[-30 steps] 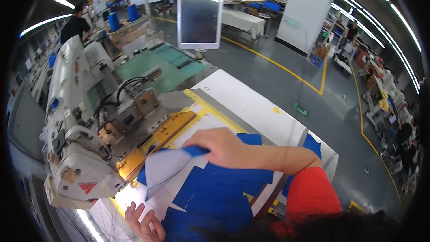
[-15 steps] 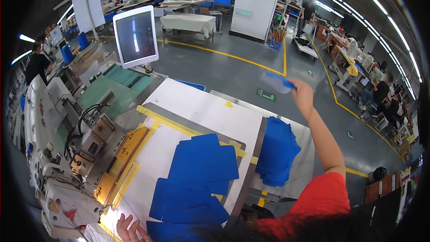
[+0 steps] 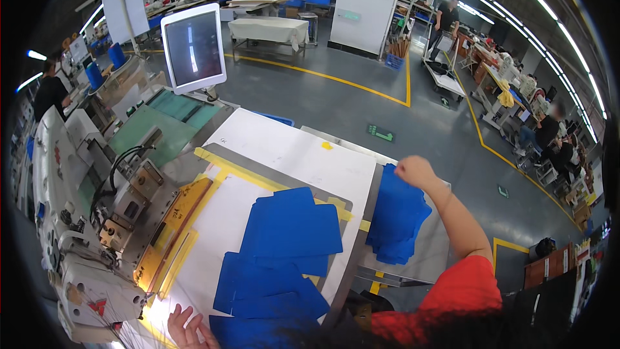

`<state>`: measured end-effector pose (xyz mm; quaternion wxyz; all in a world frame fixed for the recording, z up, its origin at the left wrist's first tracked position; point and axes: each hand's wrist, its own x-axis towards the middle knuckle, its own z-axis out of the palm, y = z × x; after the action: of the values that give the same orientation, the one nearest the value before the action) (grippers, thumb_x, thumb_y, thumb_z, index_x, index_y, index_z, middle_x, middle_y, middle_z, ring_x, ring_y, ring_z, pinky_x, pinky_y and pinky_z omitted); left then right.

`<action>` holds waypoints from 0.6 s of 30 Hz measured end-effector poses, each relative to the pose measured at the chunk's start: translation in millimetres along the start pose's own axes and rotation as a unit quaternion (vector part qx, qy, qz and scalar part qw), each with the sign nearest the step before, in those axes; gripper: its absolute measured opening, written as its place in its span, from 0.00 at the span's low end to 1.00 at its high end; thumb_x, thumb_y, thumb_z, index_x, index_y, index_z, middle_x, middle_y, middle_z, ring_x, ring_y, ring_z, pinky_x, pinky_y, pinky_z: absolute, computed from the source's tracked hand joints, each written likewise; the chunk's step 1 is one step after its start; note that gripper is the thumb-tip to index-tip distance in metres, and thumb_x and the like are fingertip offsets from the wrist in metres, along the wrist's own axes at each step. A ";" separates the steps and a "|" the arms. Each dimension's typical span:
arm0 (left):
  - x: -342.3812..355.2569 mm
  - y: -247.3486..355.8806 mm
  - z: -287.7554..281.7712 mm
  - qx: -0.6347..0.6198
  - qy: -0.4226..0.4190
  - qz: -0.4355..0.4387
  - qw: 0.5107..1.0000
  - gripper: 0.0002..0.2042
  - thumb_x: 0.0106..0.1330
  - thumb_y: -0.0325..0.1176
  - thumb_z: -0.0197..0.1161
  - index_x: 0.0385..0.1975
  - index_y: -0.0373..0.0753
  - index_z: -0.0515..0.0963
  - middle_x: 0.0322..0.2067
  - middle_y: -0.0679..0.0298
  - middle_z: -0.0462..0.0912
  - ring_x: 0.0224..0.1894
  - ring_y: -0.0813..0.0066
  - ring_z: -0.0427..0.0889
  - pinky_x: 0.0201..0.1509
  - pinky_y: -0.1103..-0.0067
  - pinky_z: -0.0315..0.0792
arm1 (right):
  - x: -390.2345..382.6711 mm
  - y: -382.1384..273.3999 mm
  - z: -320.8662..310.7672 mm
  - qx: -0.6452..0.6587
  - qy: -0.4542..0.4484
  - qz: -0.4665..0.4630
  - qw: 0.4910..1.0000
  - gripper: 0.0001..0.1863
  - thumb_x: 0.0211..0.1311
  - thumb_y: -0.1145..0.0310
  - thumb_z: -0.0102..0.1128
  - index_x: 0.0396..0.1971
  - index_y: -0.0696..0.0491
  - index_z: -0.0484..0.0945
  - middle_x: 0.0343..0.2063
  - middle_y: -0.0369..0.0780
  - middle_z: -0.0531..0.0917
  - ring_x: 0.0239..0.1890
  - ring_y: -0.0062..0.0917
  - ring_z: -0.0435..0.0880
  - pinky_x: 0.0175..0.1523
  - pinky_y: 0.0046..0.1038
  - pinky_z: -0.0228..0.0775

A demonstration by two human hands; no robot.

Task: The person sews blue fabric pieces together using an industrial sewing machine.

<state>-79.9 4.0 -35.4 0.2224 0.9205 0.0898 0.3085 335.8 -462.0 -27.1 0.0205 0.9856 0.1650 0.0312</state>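
Observation:
My right hand (image 3: 415, 172) is closed over the far end of a stack of blue fabric pieces (image 3: 395, 220), on the grey side surface to the right. Its fingers appear pinched on the edge of a blue piece there, though the fingertips are partly hidden. My left hand (image 3: 187, 328) is open with spread fingers, low in the view beside the lit sewing machine head (image 3: 97, 291). Between my hands, more blue fabric pieces (image 3: 290, 223) lie overlapped on the white work surface (image 3: 290, 148).
Along the left stands the machine with an orange clamp plate (image 3: 177, 226) and yellow tape strips. A white-framed screen (image 3: 194, 48) rises behind it. Beyond the table runs a grey floor with yellow lines. A person (image 3: 445, 19) stands by a cart (image 3: 445, 81) at far right.
My right hand has come down and toward me, bringing the raised blue piece to the stack's far end. My left hand stays in place. The distant person and cart have shifted slightly.

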 end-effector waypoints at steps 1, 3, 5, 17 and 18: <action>-2.2 0.0 -1.5 -0.004 -0.006 -0.012 1.000 0.12 0.57 0.21 0.57 0.41 0.40 0.75 0.43 0.53 0.78 0.50 0.51 0.78 0.53 0.58 0.70 | 11.0 -25.4 -26.7 0.080 0.084 -0.025 0.993 0.10 0.55 0.61 0.64 0.30 0.53 0.84 0.26 0.43 0.84 0.31 0.37 0.84 0.37 0.38 0.74; -8.9 0.2 -6.9 -0.003 -0.011 -0.045 0.999 0.12 0.55 0.22 0.57 0.39 0.42 0.76 0.44 0.56 0.79 0.52 0.51 0.77 0.57 0.56 0.67 | 18.2 -96.4 -69.8 0.213 0.179 -0.108 0.954 0.10 0.59 0.63 0.61 0.30 0.54 0.82 0.25 0.42 0.83 0.29 0.35 0.82 0.35 0.36 0.72; -16.4 1.6 -12.7 0.018 0.001 -0.099 0.995 0.12 0.53 0.23 0.58 0.38 0.43 0.77 0.44 0.58 0.80 0.55 0.51 0.76 0.60 0.55 0.64 | 17.4 -171.9 -84.2 0.292 0.162 -0.241 0.911 0.08 0.60 0.64 0.61 0.30 0.54 0.82 0.26 0.40 0.82 0.28 0.34 0.80 0.34 0.31 0.71; -67.5 41.7 -88.3 0.249 -0.059 -0.080 0.963 0.16 0.56 0.30 0.62 0.46 0.40 0.77 0.49 0.60 0.79 0.55 0.63 0.78 0.57 0.68 0.72 | -93.5 -475.2 -41.9 0.265 -0.053 -0.781 0.563 0.08 0.60 0.63 0.61 0.27 0.50 0.81 0.23 0.36 0.80 0.27 0.32 0.82 0.33 0.34 0.74; -88.7 34.3 -104.6 0.296 -0.015 -0.104 0.950 0.15 0.55 0.29 0.62 0.44 0.42 0.78 0.48 0.62 0.80 0.51 0.64 0.80 0.52 0.70 0.75 | -96.9 -483.6 -38.7 0.279 -0.080 -0.771 0.567 0.07 0.59 0.63 0.62 0.26 0.50 0.81 0.23 0.36 0.81 0.26 0.32 0.82 0.33 0.34 0.74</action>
<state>-212.9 -16.2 8.1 -0.0274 0.9350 0.2690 0.2297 85.1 -35.6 -18.3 -0.2265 0.4401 0.8601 -0.1233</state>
